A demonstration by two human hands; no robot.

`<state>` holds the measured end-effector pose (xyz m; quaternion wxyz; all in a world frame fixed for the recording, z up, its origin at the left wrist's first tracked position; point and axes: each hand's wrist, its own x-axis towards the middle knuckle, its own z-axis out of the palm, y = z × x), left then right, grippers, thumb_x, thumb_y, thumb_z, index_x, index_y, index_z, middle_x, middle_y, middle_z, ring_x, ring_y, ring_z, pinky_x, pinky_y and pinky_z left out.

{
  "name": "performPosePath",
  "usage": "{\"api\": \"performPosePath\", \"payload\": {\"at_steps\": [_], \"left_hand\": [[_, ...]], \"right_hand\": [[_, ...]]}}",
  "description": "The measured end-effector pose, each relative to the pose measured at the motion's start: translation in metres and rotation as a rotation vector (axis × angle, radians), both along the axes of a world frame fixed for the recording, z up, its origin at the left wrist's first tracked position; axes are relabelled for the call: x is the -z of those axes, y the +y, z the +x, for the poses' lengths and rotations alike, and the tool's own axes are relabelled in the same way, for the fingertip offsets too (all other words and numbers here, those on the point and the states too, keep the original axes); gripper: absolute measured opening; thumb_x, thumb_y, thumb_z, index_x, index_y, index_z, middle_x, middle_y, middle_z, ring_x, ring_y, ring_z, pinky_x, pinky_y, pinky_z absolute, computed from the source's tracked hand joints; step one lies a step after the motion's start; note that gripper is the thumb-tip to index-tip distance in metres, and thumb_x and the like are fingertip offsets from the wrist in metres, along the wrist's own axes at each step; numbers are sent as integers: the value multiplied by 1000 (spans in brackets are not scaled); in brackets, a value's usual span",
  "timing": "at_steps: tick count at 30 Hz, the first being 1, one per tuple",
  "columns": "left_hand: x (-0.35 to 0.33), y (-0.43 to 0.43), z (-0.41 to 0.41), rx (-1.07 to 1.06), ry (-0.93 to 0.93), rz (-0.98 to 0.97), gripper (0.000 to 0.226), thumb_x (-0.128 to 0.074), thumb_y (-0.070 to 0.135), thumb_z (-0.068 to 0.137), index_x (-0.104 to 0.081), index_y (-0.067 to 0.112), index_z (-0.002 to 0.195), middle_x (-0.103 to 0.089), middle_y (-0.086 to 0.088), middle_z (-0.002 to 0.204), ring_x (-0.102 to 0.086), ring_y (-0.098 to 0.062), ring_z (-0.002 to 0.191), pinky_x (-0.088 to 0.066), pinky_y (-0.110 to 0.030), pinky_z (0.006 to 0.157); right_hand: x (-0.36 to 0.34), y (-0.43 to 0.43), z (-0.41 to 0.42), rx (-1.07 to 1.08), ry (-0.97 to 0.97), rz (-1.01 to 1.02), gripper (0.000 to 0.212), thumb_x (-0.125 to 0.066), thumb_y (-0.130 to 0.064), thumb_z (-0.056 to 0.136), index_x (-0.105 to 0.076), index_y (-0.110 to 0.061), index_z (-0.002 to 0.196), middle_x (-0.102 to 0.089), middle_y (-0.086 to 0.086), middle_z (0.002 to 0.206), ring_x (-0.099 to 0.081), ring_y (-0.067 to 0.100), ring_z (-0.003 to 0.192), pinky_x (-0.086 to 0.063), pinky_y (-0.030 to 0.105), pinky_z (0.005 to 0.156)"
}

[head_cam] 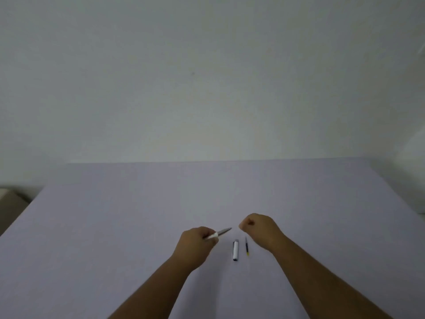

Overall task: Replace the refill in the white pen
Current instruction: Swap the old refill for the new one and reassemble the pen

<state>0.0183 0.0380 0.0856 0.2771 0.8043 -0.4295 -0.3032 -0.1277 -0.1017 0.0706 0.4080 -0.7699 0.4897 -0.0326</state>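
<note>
My left hand grips the white pen body, whose grey tapered tip points up and to the right. My right hand hovers just right of that tip with its fingers curled shut; whether anything small is pinched in them I cannot tell. Between the hands, a white pen cap with a dark clip lies on the table. To its right lies a thin dark refill with a yellow end.
The lilac table stretches wide around the hands. A plain pale wall rises behind its far edge. A beige object sits off the table's left side.
</note>
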Motion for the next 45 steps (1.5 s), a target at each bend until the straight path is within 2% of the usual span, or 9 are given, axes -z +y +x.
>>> {"api": "performPosePath", "payload": {"at_steps": [8, 14, 18, 20, 22, 24, 26, 34, 45], "left_hand": [[30, 6, 13, -204, 332, 15, 6, -60, 26, 87, -65, 28, 86, -70, 0, 83, -62, -10, 61, -50, -22, 57], [38, -1, 13, -201, 305, 23, 4, -59, 32, 86, -62, 34, 85, -69, 2, 84, -60, -5, 59, -42, -12, 52], [41, -5, 10, -212, 326, 23, 8, -57, 34, 87, -65, 33, 88, -69, 2, 87, -56, -9, 65, -45, -17, 60], [40, -6, 8, -222, 332, 35, 16, -55, 36, 88, -67, 28, 83, -69, 1, 85, -55, -11, 64, -45, -21, 61], [38, -7, 5, -230, 345, 37, 21, -54, 38, 89, -69, 24, 86, -70, -5, 88, -53, -12, 62, -44, -22, 59], [34, -8, 2, -220, 349, 30, 20, -54, 39, 89, -69, 25, 88, -70, -5, 89, -53, -11, 62, -44, -18, 56], [29, -8, -2, -211, 362, 13, 17, -54, 38, 90, -68, 28, 91, -70, 2, 86, -54, -8, 62, -44, -9, 48], [5, -4, -23, -168, 391, -26, 21, -52, 36, 92, -68, 25, 100, -69, 6, 86, -55, -8, 68, -40, -16, 57], [-11, 5, -37, -182, 484, -33, 21, -54, 34, 91, -70, 22, 97, -67, 6, 80, -51, -8, 63, -39, -18, 56]], "right_hand": [[76, 11, 28, 86, 263, -76, 23, -53, -26, 85, -55, -8, 100, -64, 13, 107, -62, 29, 99, -48, 31, 78], [92, 16, 44, 114, 275, -115, 21, -48, -18, 87, -48, -8, 106, -65, 13, 108, -64, 30, 100, -53, 36, 81], [83, 13, 46, 242, 110, 3, 33, -56, -19, 85, -54, -6, 116, -65, 14, 113, -62, 30, 105, -50, 32, 85], [69, 8, 42, 324, -52, 72, 22, -56, -19, 86, -67, -6, 100, -71, 15, 99, -65, 30, 94, -51, 35, 84], [53, 1, 36, 466, -326, 230, 20, -55, -14, 88, -71, -9, 78, -70, 13, 76, -66, 24, 69, -56, 39, 71], [36, -5, 30, 610, -577, 414, 15, -55, -11, 91, -67, -6, 83, -67, 14, 80, -61, 18, 66, -55, 31, 62], [22, -10, 23, 664, -696, 493, 14, -54, -10, 92, -64, -7, 82, -66, 18, 87, -60, 19, 70, -53, 29, 64], [-5, 5, 0, 599, -840, 564, 11, -55, -10, 92, -64, -4, 89, -69, 14, 80, -63, 17, 68, -55, 26, 65], [-13, 14, -17, 609, -959, 568, 11, -57, -9, 91, -65, -5, 86, -74, 6, 69, -68, 16, 67, -60, 22, 61]]}}
